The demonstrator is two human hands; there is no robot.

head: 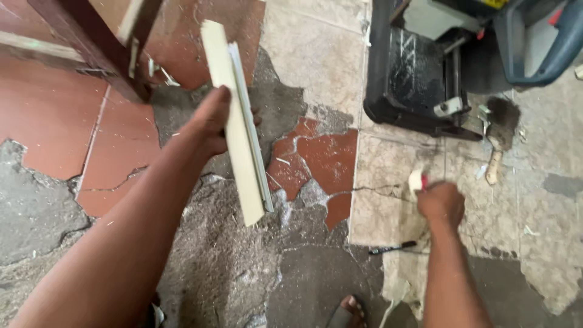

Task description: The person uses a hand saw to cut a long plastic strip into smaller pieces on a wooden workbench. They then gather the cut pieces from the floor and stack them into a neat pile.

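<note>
Your left hand (212, 121) grips two pale strips (240, 127); keep them aligned. Your right hand (441, 203) closes on a small pale tool (416, 180); steady it.

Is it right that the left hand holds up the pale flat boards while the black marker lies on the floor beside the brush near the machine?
Not quite. In the head view the left hand does hold up the pale boards, but the black marker lies on the floor near the right hand's wrist, apart from the brush by the machine.
</note>
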